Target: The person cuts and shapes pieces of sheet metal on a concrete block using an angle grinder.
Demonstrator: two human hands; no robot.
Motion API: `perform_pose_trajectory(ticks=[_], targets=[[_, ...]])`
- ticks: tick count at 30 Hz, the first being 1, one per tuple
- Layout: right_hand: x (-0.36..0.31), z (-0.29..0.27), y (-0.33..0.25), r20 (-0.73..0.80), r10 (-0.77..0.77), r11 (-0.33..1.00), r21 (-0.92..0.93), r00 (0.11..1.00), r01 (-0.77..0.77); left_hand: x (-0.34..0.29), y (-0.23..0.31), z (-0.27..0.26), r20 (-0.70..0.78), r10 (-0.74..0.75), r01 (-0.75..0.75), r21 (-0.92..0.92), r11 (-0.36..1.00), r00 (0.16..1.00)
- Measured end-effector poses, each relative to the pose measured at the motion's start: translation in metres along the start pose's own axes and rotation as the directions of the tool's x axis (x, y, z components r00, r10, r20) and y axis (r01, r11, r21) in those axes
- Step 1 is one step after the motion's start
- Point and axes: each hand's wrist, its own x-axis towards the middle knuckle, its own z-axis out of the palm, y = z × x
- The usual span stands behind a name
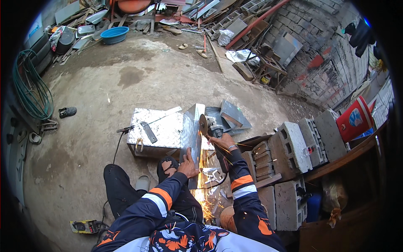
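Note:
My right hand (223, 141) grips an angle grinder (216, 129), its disc (204, 124) at the right edge of a long grey sheet-metal piece (191, 134). Orange sparks (204, 185) stream from there toward me. On the near part of that metal lies my left hand (189, 167), thumb and forefinger spread apart. The metal rests across a shiny, silvery box-shaped stand (161, 138). To the left on this stand are a flat dark tool (148, 132), a pale metal strip (168, 114) and yellow-handled pliers (138, 145).
Bent metal pieces (233, 115) lie beyond the grinder. Concrete blocks (289, 147) and a red bucket (354, 119) line the right side. A yellow-and-black device (85, 227) with a cable sits at lower left. A blue basin (114, 35) and scrap stand far off.

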Motion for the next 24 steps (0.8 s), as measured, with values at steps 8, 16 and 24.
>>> perform_pose_trajectory(ticks=[8,16,24], targets=[[-0.005,0.004,-0.003,0.039,0.005,0.999,-0.044,0.999,-0.004,0.003,-0.008,0.003,0.017,-0.007,0.007,-0.004,1.000,1.000],[0.000,0.011,0.006,0.012,0.004,1.000,-0.011,1.000,-0.004,0.000,-0.002,0.000,0.003,-0.010,0.010,-0.018,1.000,1.000],[0.009,0.006,0.012,0.020,0.000,0.999,-0.033,1.000,0.000,0.001,0.004,-0.001,0.007,0.001,-0.001,0.001,1.000,1.000]])
